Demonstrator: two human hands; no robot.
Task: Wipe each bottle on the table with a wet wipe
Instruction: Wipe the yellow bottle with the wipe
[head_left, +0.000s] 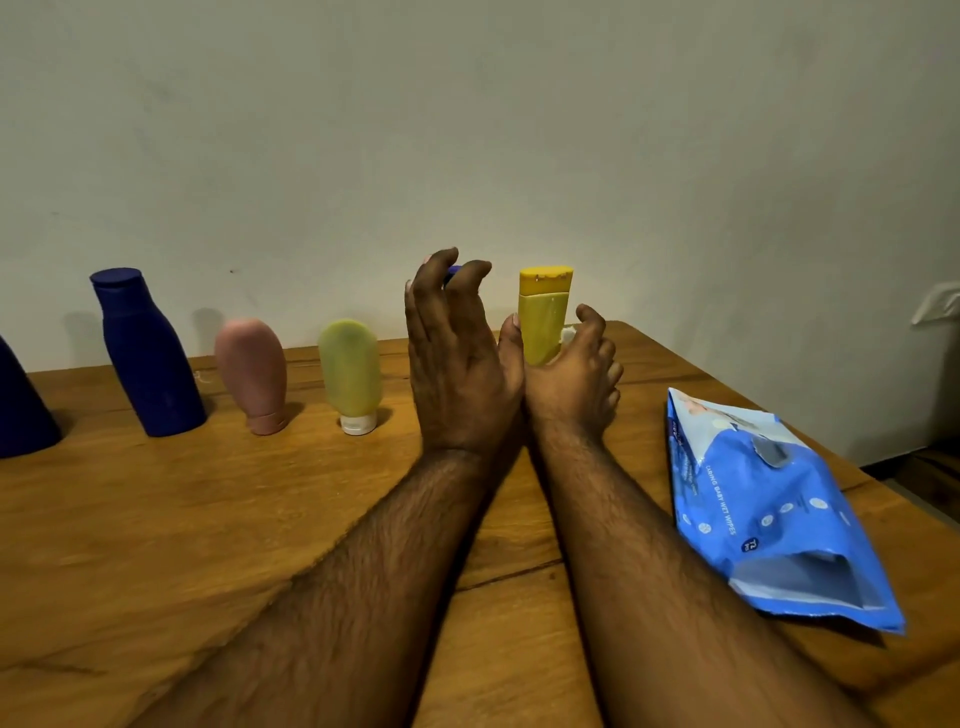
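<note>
Bottles stand in a row along the wall on the wooden table (208, 519). From the left they are a dark blue bottle (21, 410) cut off by the frame edge, a tall dark blue bottle (148, 353), a pink tube (252, 374) and a green tube (349, 371), both standing on their caps. My left hand (457, 358) curls its fingers round a blue-capped bottle (453, 270), which it almost fully hides. My right hand (576, 374) holds a white wet wipe (567, 333) against the side of a yellow bottle (543, 317).
A blue pack of wet wipes (769, 509) lies on the table to the right of my right forearm, its end torn open. The table's right edge runs diagonally just beyond it. A plain wall stands close behind the bottles.
</note>
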